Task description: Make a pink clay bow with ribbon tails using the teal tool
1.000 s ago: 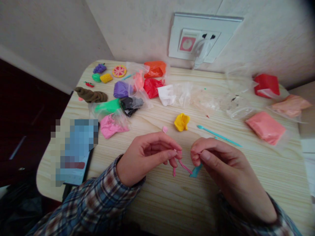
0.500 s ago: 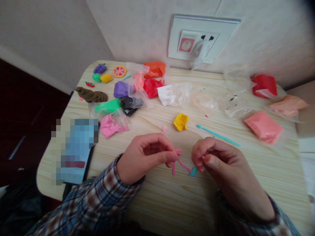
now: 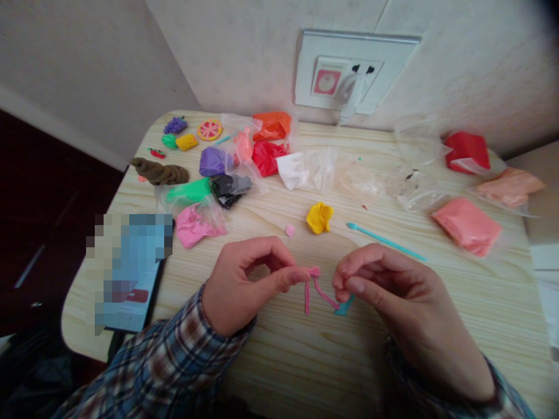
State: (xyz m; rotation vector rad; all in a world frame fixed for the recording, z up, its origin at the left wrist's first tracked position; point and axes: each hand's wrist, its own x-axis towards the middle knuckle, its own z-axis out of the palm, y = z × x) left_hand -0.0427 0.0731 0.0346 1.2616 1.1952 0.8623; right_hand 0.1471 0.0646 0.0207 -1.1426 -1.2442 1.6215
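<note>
My left hand [image 3: 244,279] pinches the top of a thin pink clay strip [image 3: 312,288] that is folded into two hanging strands just above the wooden table [image 3: 305,361]. My right hand [image 3: 384,291] is closed in a pinch around a small teal tool [image 3: 345,305], whose tip pokes out below the fingers beside the strip's lower end. A small pink clay bit [image 3: 290,231] and a yellow clay lump [image 3: 319,217] lie just beyond my hands. A long teal modelling stick [image 3: 384,241] rests past my right hand.
Bags of clay lie across the table's far half: pink [image 3: 194,224], green [image 3: 190,191], purple [image 3: 212,160], red [image 3: 267,157], orange [image 3: 273,124], white [image 3: 293,170], salmon [image 3: 466,225]. Small clay figures [image 3: 187,131] and a brown roll [image 3: 161,172] sit far left. A blurred card [image 3: 131,262] lies left.
My left hand has lifted the pink strip's top so both strands hang more freely. My right hand has shifted slightly left and closer to the strip. The view has tilted a little.
</note>
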